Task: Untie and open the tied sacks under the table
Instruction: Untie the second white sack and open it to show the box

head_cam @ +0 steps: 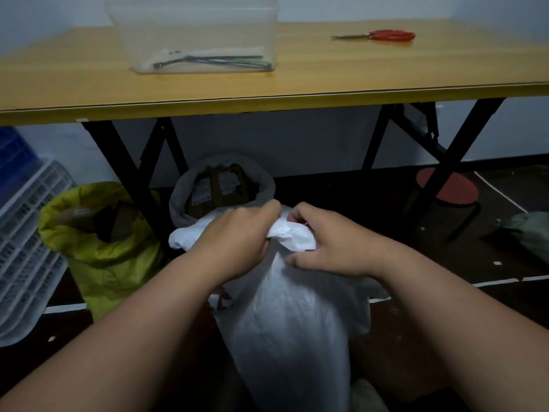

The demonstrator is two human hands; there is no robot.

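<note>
A white sack [294,316] stands on the dark floor in front of me, its neck bunched at the top. My left hand [237,236] grips the left side of the bunched neck. My right hand [323,242] pinches the neck from the right, fingers curled on the white fabric. Behind it under the table stands a grey sack [178,203], its mouth open, showing olive packets inside. A yellow-green sack [101,251] stands to the left, also open at the top.
The wooden table [326,81] bears a clear plastic box [193,31] with cable ties and red-handled scissors [383,35]. Black table legs [124,165] cross behind the sacks. White crates [23,251] lean at left. A red stool [448,188] and a green bag [525,233] are at right.
</note>
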